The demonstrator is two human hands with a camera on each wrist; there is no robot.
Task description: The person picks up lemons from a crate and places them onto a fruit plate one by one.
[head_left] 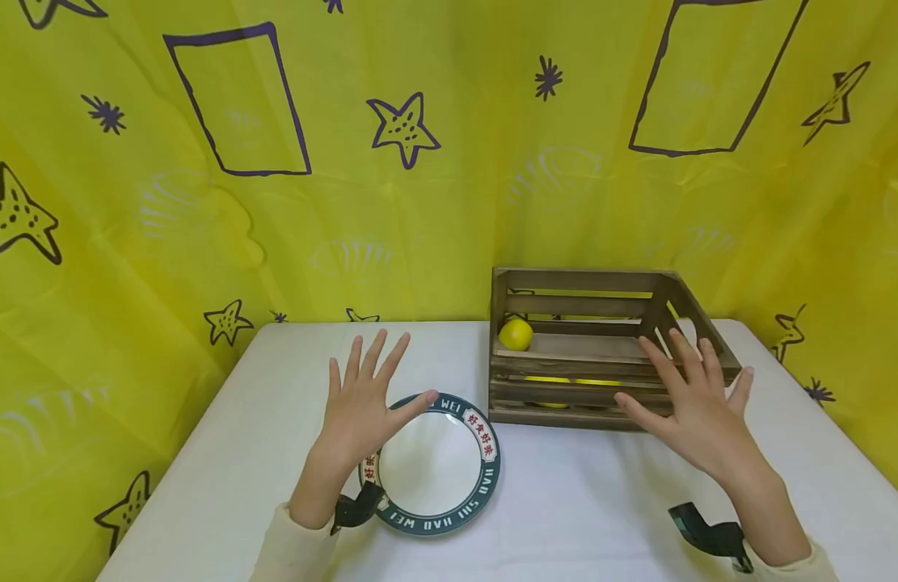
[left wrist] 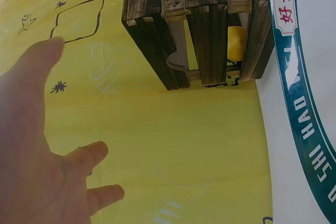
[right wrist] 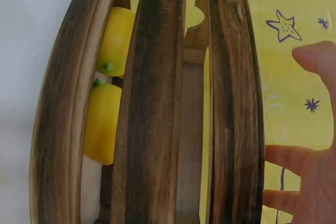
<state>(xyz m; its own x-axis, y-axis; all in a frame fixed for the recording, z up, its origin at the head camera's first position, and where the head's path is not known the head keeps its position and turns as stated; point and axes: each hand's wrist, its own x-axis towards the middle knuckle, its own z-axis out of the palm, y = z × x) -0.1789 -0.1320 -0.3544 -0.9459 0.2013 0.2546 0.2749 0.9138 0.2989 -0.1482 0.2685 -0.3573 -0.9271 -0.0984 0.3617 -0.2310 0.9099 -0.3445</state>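
Note:
My left hand (head_left: 360,416) is held up with its fingers spread. It holds nothing and overlaps the left rim of a round white plate (head_left: 440,465) with a teal lettered border. On the right, my right hand (head_left: 703,416) is also spread and holds nothing, in front of the right end of a brown slatted wooden crate (head_left: 565,369). A yellow fruit (head_left: 516,334) shows inside the crate's left end. Through the slats in the right wrist view, two yellow fruits with green tips, an upper fruit (right wrist: 116,40) and a lower fruit (right wrist: 103,124), are partly hidden.
A white table (head_left: 223,453) carries the plate and, behind it to the right, the crate. Yellow curtains (head_left: 434,218) printed with stars and frames hang behind the table and at both sides. Dark straps (head_left: 357,507) show at the wrists.

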